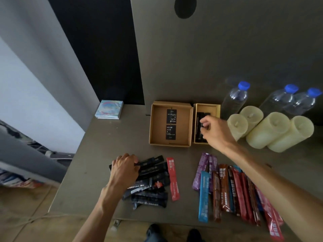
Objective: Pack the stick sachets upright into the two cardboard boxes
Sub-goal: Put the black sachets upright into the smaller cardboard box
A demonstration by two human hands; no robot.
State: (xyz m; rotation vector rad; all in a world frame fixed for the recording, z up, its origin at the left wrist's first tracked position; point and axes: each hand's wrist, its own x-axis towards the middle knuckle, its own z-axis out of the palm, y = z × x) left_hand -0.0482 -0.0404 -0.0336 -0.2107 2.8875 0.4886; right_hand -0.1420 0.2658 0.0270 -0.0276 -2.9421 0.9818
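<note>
The right hand [215, 131] reaches into the narrow brown cardboard box [207, 107], curled fingertips pinching the few boxed black sachets [198, 131]; the wide square cardboard box [154, 126] beside it holds only two black cards [171, 124]. The left hand [125, 169] grips a heap of loose black stick sachets [150, 191] on the grey table [104, 137], beside coloured stick sachets [232, 189], so most packing seems left.

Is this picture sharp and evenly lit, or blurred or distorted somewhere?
Head view: dim, flat light, no glare; print on the cards in the large box reads clearly; the right hand at the small box is blurred; wide-angle distortion stretches the coloured sachets at lower right.
</note>
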